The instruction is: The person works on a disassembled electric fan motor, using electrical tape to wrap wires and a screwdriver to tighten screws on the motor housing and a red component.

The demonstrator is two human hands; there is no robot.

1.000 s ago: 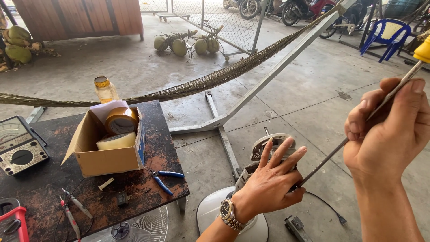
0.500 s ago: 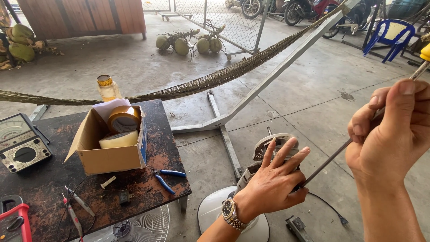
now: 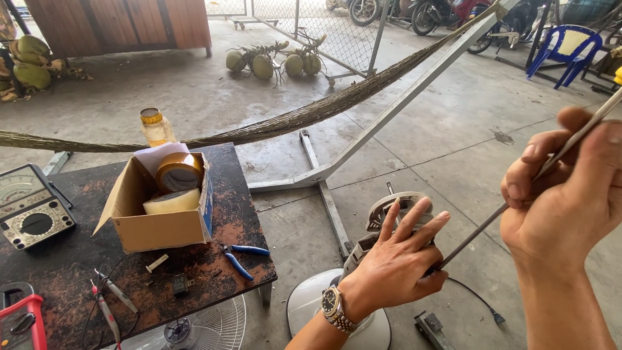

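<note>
My left hand (image 3: 395, 262), with a wristwatch (image 3: 332, 304) on the wrist, lies flat with fingers spread over a fan motor (image 3: 392, 207) that stands on a round white fan base (image 3: 304, 301). My right hand (image 3: 567, 198) is closed around the shaft of a long screwdriver (image 3: 483, 227). Its tip reaches the motor beside my left thumb; its yellow handle end shows at the right edge.
A dark rusty table (image 3: 78, 259) at left carries a cardboard box (image 3: 159, 220) of tape rolls, an analogue meter (image 3: 29, 214), blue pliers (image 3: 241, 258) and test leads. A fan grille (image 3: 194, 327) lies below. A hammock (image 3: 291, 116) on a metal frame crosses behind.
My right hand has swung a little to the right and up with the screwdriver. My left hand stays on the motor. The camera tilted slightly.
</note>
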